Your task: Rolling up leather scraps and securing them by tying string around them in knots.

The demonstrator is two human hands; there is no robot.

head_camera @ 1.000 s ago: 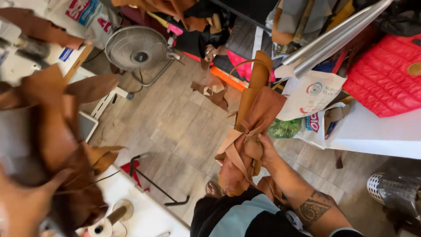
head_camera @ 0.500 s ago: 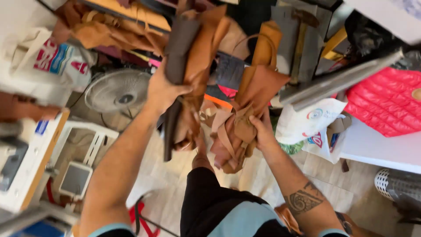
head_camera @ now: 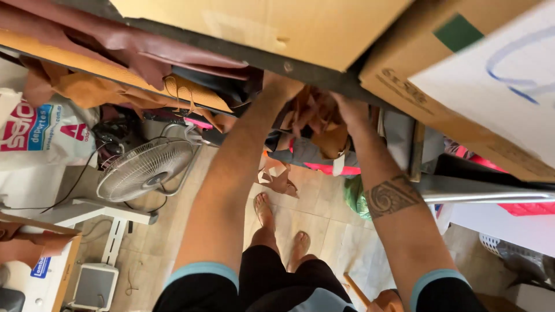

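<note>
White fan [head_camera: 144, 167], cardboard boxes [head_camera: 277, 26], printed bag [head_camera: 46, 130], green bag [head_camera: 355, 196]

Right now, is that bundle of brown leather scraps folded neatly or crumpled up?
Crumpled. The bundle of brown leather scraps bunches unevenly between the left hand and right hand, under the shelf edge.

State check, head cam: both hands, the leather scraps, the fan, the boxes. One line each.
Left hand: raised to the shelf edge, partly hidden, grip unclear.
Right hand: raised, fingers on the tan leather scraps.
Bundle of tan leather scraps: bunched between both hands at the shelf.
White round floor fan: tilted on the floor; spinning cannot be told.
Brown cardboard boxes: on the shelf overhead.
</note>
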